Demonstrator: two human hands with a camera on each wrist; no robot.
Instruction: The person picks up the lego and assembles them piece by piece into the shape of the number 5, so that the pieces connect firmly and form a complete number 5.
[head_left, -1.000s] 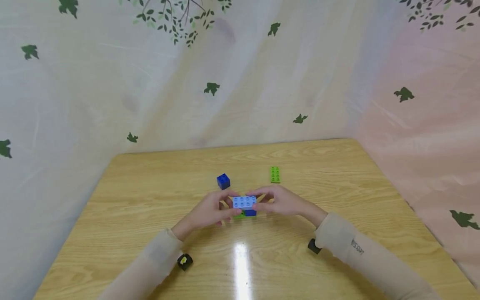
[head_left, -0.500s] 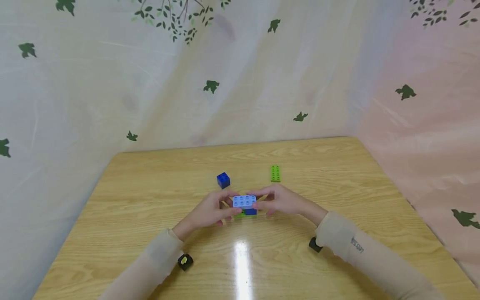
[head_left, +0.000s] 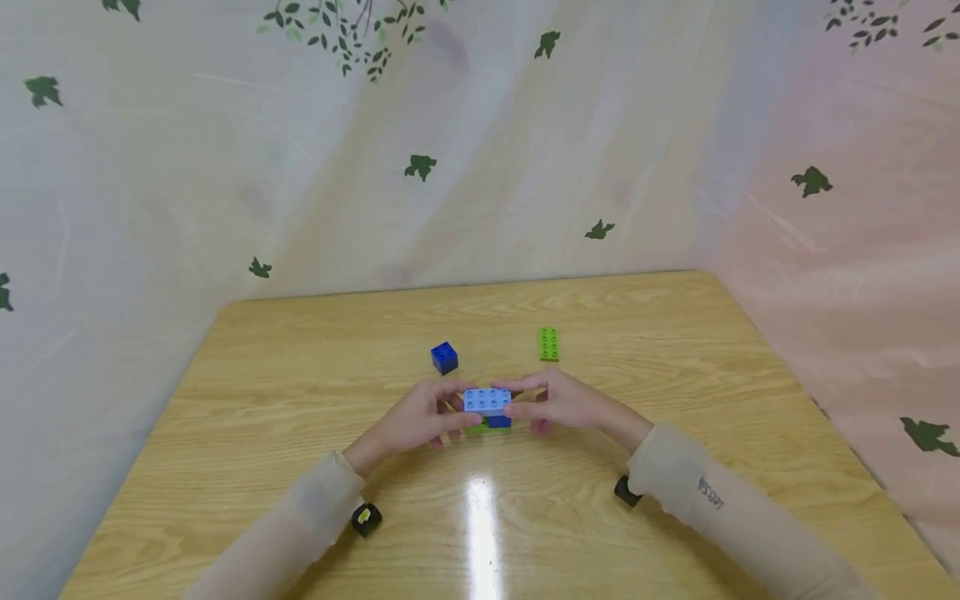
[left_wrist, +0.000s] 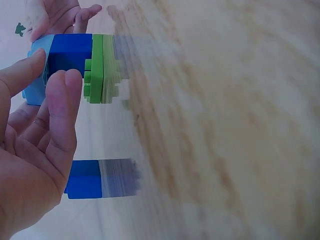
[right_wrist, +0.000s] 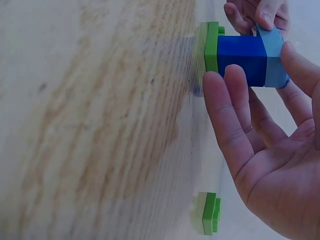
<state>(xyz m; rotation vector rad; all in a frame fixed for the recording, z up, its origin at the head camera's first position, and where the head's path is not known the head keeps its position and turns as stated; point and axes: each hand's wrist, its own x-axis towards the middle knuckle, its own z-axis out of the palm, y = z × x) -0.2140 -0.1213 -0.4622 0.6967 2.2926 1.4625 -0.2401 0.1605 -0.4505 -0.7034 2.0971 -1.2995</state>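
Note:
A light blue building brick [head_left: 487, 402] sits on top of a dark blue brick [right_wrist: 242, 57], which stands on one half of a flat green brick [left_wrist: 98, 70] on the table. My left hand [head_left: 422, 419] pinches the light blue brick's left end between thumb and fingers. At its right end, my right hand [head_left: 561, 402] pinches the same brick, thumb on the near side. In both wrist views the other fingers stretch down beside the stack. The light blue brick looks slightly tilted on the dark blue one in the right wrist view.
Behind the left hand lies a loose dark blue brick [head_left: 445, 358]. A loose flat green brick [head_left: 549, 343] lies behind the right hand. The wooden table [head_left: 300, 358] ends at a printed curtain [head_left: 480, 167] at the back and sides.
The camera view shifts slightly. Both hands keep their pinch on the light blue brick, and the bricks hold the same places relative to each other.

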